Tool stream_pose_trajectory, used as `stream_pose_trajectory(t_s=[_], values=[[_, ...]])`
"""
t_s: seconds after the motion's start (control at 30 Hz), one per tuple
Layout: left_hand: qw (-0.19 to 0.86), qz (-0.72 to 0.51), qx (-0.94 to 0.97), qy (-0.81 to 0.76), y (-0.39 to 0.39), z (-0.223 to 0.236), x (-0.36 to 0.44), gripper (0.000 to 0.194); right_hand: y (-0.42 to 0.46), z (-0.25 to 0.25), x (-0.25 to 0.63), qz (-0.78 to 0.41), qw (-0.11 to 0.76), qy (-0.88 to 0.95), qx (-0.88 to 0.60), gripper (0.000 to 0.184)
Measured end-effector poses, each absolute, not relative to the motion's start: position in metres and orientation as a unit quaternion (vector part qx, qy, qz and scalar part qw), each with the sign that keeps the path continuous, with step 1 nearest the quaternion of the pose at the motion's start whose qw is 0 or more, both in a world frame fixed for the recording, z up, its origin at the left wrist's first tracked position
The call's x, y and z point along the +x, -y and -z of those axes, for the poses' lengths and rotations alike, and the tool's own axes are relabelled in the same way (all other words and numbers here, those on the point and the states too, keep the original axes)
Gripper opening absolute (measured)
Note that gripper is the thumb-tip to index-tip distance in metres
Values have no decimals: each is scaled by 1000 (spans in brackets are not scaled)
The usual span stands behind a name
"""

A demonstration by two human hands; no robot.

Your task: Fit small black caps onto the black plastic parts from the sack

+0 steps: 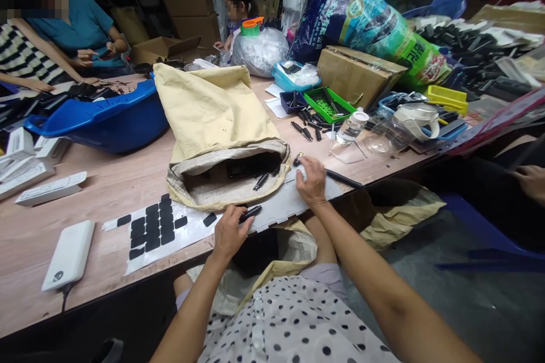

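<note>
A short black pen-shaped piece [250,214] is pinched between the thumb and fingers of my left hand [230,231], near the table's front edge. My right hand [313,182] has its fingers curled over a long black-handled tool [346,178]. The tool's small, shiny end shows past my fingertips; its exact kind is unclear. Beneath both hands lies a light grey flat board [279,201]. Just beyond them a beige sack [208,102] lies with its mouth towards me and several black pieces inside. Left of my left hand is a white sheet of black rounded stickers [159,224].
A white power bank [70,252] with a cable and white boxes [53,188] lie left. Behind them stands a blue basin [110,119]. At right are a green tray [327,103], a clear bottle [352,126] and a cardboard box [357,74]. Other people sit around the table.
</note>
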State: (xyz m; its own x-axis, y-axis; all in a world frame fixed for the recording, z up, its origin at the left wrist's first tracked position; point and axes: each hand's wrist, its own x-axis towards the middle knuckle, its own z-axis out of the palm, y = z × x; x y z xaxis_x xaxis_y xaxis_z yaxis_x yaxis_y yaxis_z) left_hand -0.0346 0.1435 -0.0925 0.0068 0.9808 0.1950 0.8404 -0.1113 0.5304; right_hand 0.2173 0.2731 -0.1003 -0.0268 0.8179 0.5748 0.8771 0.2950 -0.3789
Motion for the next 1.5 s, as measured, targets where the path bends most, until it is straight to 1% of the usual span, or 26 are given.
stream_pose_trajectory(t_s=[0.07,0.13,0.2,0.3,0.43,0.57,0.63,0.7,0.8,0.83,0.9,0.97,1.07,1.23,1.3,1.37,1.5], values=[[146,-261,691,-658,-147,89,-33,26,-278,98,245,44,347,658,-666,50],[163,-255,685,-663,-149,86,-32,26,-281,98,271,32,291,639,-711,52],[182,-258,675,-667,-149,86,-33,22,-282,100,290,-3,237,644,-728,44],[203,-277,663,-665,-146,89,-36,19,-279,102,303,-29,206,666,-716,33],[205,-302,655,-662,-143,93,-37,22,-268,97,300,-24,214,666,-714,29],[203,-293,645,-677,-147,91,-34,25,-241,84,289,-48,285,622,-728,30],[201,-284,639,-686,-150,90,-33,21,-221,77,280,-118,331,595,-723,35],[202,-280,639,-688,-152,89,-33,18,-199,70,267,-242,360,564,-703,45],[208,-290,644,-677,-154,90,-34,18,-169,62,243,-444,360,485,-662,62],[210,-297,644,-673,-154,91,-35,19,-160,60,234,-494,353,453,-652,65],[211,-308,644,-667,-154,92,-36,20,-147,59,217,-552,334,420,-638,64],[212,-312,645,-665,-155,94,-36,20,-137,62,203,-559,334,426,-628,59],[214,-309,641,-669,-157,95,-36,16,-128,69,189,-518,351,478,-616,51],[228,-308,630,-676,-159,90,-34,17,-119,74,181,-410,296,610,-610,44],[233,-304,623,-682,-158,87,-32,20,-117,73,178,-385,292,638,-600,46],[234,-300,619,-687,-158,85,-31,22,-116,72,175,-381,291,646,-595,53],[228,-299,619,-690,-158,85,-29,20,-114,74,170,-383,282,651,-591,63]])
